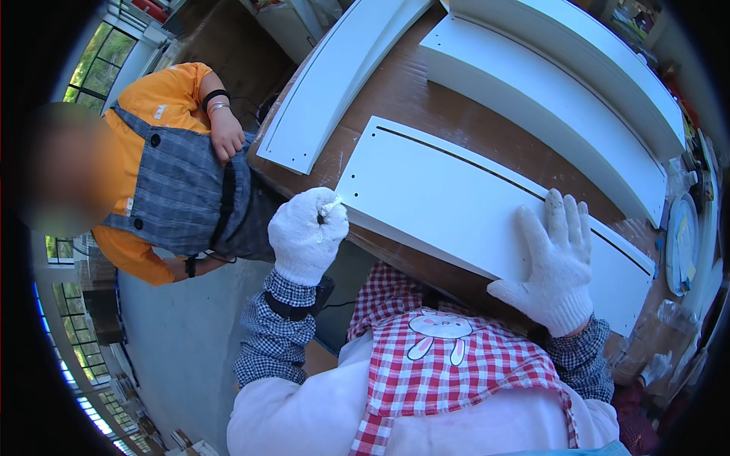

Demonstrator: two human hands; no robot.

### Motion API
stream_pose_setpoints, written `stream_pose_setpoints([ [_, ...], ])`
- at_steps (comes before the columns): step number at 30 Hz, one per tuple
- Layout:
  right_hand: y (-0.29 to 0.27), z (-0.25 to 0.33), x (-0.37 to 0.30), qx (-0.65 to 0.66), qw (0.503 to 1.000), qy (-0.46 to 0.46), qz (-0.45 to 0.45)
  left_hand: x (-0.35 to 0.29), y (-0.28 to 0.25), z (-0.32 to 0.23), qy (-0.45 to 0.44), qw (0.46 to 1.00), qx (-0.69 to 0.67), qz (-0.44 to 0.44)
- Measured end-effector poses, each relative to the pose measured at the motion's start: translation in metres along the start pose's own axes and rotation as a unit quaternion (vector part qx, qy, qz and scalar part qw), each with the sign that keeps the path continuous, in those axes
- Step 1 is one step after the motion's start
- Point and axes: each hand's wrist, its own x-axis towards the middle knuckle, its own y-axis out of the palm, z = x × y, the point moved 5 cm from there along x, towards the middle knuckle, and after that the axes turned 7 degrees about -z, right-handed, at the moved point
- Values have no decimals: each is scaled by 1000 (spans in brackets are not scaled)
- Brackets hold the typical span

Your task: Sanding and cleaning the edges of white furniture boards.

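A white panel lies in front of me, with a dark groove along its far edge and a few small holes at its left end. My left hand, in a white knitted glove, is closed at the panel's near left corner. Something small and whitish shows at its fingertips, but I cannot make out what it is. My right hand, gloved the same way, rests flat with spread fingers on the right part of the panel.
The brown tabletop also carries a white panel at the far left and more stacked white panels behind. A person in an orange shirt and grey apron stands at the left. A round pale object is at the right.
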Motion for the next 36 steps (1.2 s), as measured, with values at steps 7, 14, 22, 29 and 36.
stream_pose_setpoints([
  [7, 1, 1, -2, 10, 1000, 4, 4, 4, -2, 0, -5, 999, 36, 4],
  [14, -2, 1, 0, 18, 1000, 11, 8, 6, -2, -1, -5, 999, 38, 6],
  [22, -3, 1, 1, 19, 1000, 1, -5, 5, -2, 0, 10, 999, 41, 27],
  [29, -3, 0, 2, 19, 1000, 1, -6, 8, 0, -3, 6, 997, 60, 46],
  [36, 0, -2, 1, 16, 1000, -4, -12, 8, 2, -9, 57, 998, 27, 10],
])
